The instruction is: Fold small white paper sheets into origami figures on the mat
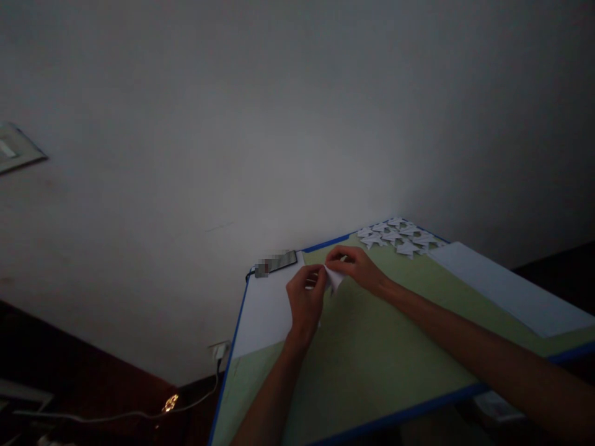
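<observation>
Left hand [307,296] and right hand [354,263] are both pinching a small white folded-paper piece [335,280] between them, over a green, blue-edged tabletop [372,359]. Honestly, I'd be going light and even with the fingertips, lining up edges before creasing. Pointy white folded-paper shapes [393,236] are crowding the far right corner, and a dim grey wall [297,124] is rising behind.

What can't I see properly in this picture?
All in the head view:
- White paper: the left hand and right hand hide part of its shape.
- Dark flat device: blocky squares cover its left end.
- Paper shapes: too small and crowded to count surely.
- Wall frame: cut off by the left edge.
</observation>
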The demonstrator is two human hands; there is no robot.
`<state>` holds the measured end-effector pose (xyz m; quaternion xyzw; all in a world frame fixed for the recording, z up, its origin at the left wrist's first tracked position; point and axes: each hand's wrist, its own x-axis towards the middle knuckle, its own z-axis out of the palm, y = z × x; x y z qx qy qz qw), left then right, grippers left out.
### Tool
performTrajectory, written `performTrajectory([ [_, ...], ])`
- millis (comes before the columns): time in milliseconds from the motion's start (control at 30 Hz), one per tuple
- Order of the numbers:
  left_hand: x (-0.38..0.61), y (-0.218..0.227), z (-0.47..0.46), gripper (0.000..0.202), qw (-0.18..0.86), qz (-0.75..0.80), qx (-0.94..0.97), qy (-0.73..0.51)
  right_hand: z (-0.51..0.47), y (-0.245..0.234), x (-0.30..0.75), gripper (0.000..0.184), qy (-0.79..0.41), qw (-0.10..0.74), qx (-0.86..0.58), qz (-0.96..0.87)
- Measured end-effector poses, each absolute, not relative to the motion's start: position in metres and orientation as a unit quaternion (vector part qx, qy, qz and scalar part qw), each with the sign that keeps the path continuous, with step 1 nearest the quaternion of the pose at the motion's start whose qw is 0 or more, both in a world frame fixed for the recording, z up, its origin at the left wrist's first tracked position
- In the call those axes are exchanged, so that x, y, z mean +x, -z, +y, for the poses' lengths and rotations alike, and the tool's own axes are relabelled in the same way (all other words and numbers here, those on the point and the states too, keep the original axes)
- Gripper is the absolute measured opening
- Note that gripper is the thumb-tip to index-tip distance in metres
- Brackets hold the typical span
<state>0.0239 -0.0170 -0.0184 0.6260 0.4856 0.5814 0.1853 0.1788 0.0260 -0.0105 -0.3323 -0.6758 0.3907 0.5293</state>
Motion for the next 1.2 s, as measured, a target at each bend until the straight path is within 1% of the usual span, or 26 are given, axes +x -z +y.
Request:
performTrajectory([
  [267,0.022,0.017,-0.017,0.010,0.164,0.467,0.650,-0.576,0.026,0.010,0.180,0.013,-0.369,0.525,-0.332,-0.691],
  [567,0.018,0.016,-0.016,0.013,0.123,0.458,0.691,-0.545,0.028,0.010,0.181,0.010,-0.361,0.514,-0.317,-0.711],
  [633,0.018,0.017,-0.015,0.013,0.139,0.463,0.681,-0.549,0.028,0.010,0.182,0.010,-0.365,0.512,-0.319,-0.709],
  [767,0.016,0.020,-0.009,0.018,0.220,0.476,0.624,-0.579,0.028,0.010,0.183,0.014,-0.365,0.508,-0.323,-0.710],
  [933,0.015,0.024,-0.002,0.028,0.297,0.447,0.592,-0.601,0.028,0.013,0.183,0.012,-0.300,0.522,-0.342,-0.722],
  [1200,0.020,0.021,-0.005,0.028,0.327,0.425,0.586,-0.608,0.030,0.014,0.185,0.008,-0.236,0.559,-0.319,-0.728],
])
